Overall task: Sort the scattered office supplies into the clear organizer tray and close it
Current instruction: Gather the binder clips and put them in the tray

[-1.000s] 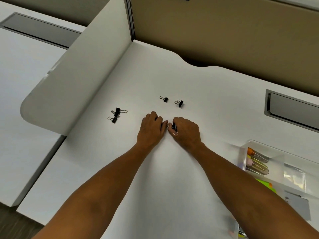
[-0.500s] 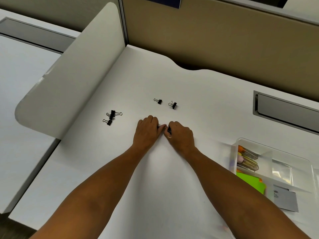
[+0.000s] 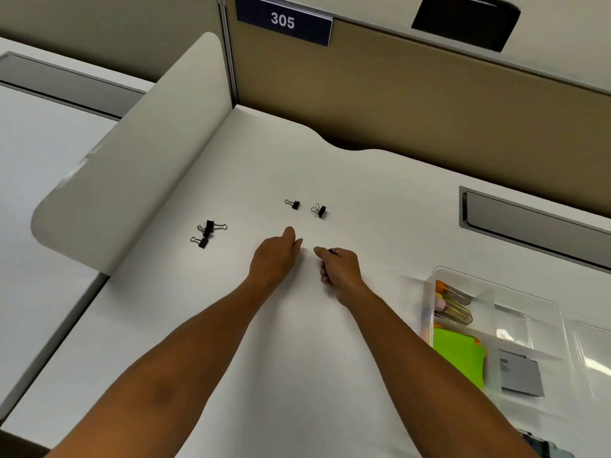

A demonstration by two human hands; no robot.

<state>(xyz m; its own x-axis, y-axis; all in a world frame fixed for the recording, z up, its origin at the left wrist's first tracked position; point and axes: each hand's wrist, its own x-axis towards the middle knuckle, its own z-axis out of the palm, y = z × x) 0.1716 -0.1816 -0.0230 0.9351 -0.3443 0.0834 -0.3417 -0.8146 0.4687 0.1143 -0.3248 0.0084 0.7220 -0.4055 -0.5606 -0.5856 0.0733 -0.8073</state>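
My right hand (image 3: pixel 339 267) is curled shut on a small black binder clip (image 3: pixel 333 252), whose wire handles peek out past the fingers. My left hand (image 3: pixel 277 254) rests just to its left, fingers loosely together and pointing forward, holding nothing that I can see. Two black binder clips (image 3: pixel 294 204) (image 3: pixel 320 210) lie just beyond both hands. A cluster of more clips (image 3: pixel 207 229) (image 3: pixel 200 241) lies further left near the divider. The clear organizer tray (image 3: pixel 496 285) stands open at the right, holding pins, green sticky notes (image 3: pixel 461 357) and a grey card (image 3: pixel 520 375).
A curved white divider panel (image 3: pixel 132 180) rises along the desk's left side. A tan partition wall (image 3: pixel 413 94) with a "305" sign closes the back. A grey cable flap (image 3: pixel 535 223) is set into the desk at the right rear.
My hands, touching over one clip before, have drawn apart. The right hand now has the clip in its fingers and has pulled slightly right. The camera tilted up.
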